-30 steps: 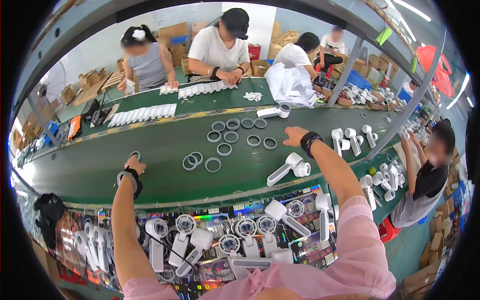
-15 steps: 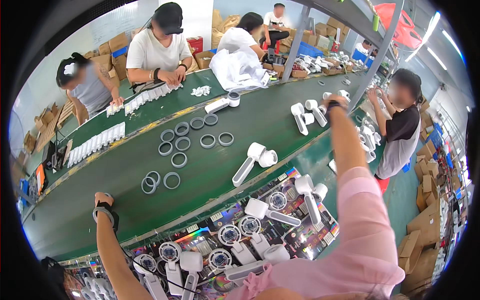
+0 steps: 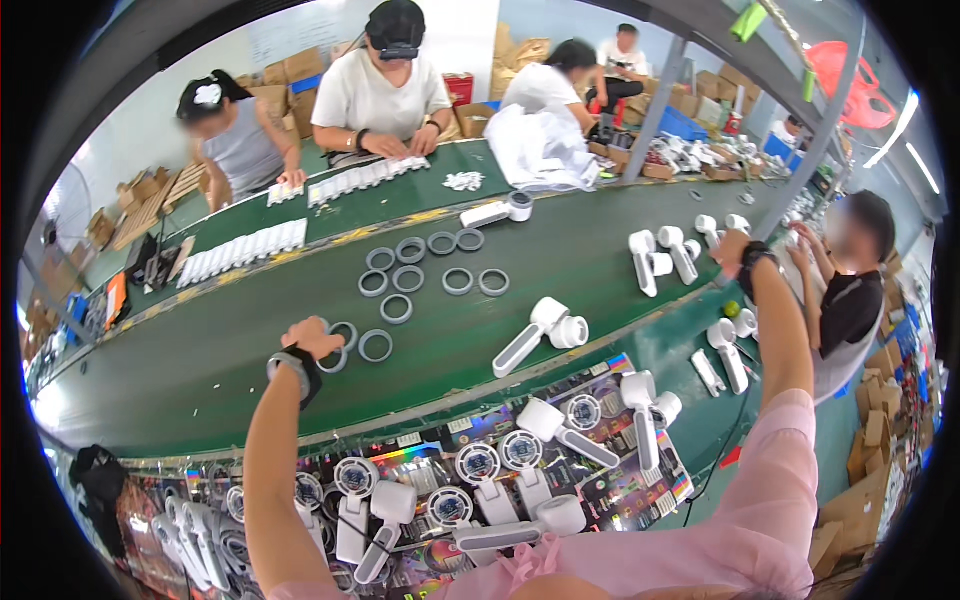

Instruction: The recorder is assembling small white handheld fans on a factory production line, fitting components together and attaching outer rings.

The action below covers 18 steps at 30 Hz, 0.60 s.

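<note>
My left hand reaches over the green conveyor belt, its fingers apart at the edge of two overlapping grey rings; part of the lower ring is hidden under it. Another grey ring lies just beside them. At the belt's far right, my right hand is right by two white handheld fan bodies. Its fingers are partly hidden, so a grip cannot be made out. More white fan bodies lie left of that hand. A single fan body with a round head rests mid-belt.
Several grey rings are spread over the belt. Near me, fan parts with round circuit faces cover printed boxes. A metal post rises beyond my right hand. Co-workers sit across the belt; another person is at the right.
My left hand has moved right and forward, from bare belt to the overlapping rings. My right hand has drawn slightly nearer to me. The head view has shifted.
</note>
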Motion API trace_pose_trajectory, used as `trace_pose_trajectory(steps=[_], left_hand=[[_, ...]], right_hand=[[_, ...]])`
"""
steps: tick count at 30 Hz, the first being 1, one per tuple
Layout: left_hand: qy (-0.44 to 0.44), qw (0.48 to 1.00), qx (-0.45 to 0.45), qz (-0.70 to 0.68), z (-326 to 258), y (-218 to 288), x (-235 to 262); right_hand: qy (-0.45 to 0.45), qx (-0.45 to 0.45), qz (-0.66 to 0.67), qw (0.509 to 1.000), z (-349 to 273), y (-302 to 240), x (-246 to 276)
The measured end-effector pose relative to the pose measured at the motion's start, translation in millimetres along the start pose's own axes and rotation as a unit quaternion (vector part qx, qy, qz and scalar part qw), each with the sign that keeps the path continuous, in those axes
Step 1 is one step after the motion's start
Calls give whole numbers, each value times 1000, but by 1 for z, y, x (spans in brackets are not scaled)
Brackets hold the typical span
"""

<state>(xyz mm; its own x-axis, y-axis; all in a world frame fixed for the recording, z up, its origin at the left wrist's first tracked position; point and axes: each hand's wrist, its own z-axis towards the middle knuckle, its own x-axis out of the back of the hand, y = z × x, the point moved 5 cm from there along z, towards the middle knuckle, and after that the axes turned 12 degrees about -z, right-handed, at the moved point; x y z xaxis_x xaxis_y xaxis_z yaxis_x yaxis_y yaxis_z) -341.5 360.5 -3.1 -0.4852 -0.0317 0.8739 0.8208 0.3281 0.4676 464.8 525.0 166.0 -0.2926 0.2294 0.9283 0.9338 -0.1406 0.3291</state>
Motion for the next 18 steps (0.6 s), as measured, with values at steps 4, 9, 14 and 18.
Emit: trace_pose_trajectory(steps=[4, 9, 14, 18], left_hand=[[-51, 995, 61, 60, -9, -15, -5], [-110, 988, 83, 74, -21, -13, 8], [-112, 984, 78, 111, -27, -34, -3], [-71, 986, 67, 134, -20, -46, 3]], right_hand=[[295, 544, -130, 775, -3, -302, 28], [147, 452, 44, 879, -39, -499, 20], [83, 385, 76, 916, -40, -561, 13], [85, 349, 56, 932, -35, -572, 20]])
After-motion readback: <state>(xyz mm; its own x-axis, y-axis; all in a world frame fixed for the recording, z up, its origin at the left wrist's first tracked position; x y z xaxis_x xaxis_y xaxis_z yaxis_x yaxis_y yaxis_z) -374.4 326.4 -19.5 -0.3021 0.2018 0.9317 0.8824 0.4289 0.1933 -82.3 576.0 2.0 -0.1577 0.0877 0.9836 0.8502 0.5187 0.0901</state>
